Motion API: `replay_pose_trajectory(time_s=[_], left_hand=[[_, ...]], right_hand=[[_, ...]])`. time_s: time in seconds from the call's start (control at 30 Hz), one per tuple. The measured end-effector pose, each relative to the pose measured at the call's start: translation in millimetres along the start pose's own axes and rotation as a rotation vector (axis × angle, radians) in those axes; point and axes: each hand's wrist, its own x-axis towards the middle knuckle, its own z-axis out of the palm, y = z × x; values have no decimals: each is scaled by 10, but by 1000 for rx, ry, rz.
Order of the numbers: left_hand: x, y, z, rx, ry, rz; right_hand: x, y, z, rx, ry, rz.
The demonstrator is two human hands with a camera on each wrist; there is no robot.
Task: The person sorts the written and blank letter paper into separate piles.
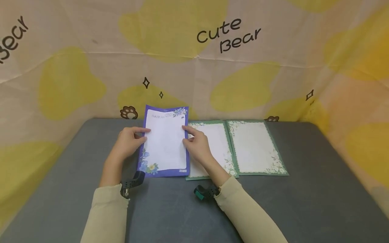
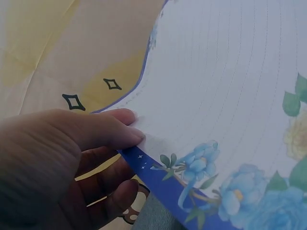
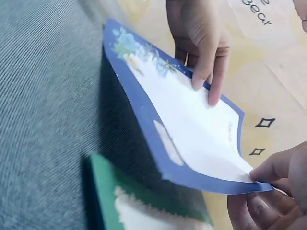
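A sheet of letter paper (image 1: 165, 141) with a blue-violet border, faint ruled lines and printed blue flowers is held up between both hands. My left hand (image 1: 128, 143) pinches its left edge, thumb and forefinger on the printed face and the other fingers behind, as the left wrist view shows. The right hand (image 1: 198, 143) pinches the opposite edge in the same way. In the right wrist view the sheet (image 3: 192, 129) bows between the hands, its lower edge raised off the table. It partly covers the nearer green-bordered sheet (image 1: 212, 145).
A second green-bordered sheet (image 1: 253, 146) with white flowers lies to the right, its edge meeting the first. The dark grey table (image 1: 310, 189) ends at a hanging cloth (image 1: 182, 77) printed with yellow patches and lettering. Each wrist wears a dark strap (image 1: 133, 181).
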Motion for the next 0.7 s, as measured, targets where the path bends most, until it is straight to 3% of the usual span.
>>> replay_pose_trajectory(time_s=[0.23,0.47,0.7], left_hand=[[2,-64,-16,18,-30,-33],[7,-159,5,71,-59,-19],[27,-234,25,100,-79,3]], right_hand=[[9,55,47,-181,-7,-57],[30,168,81,-478,-119,-141],[34,237,77,-530,-156,-214]])
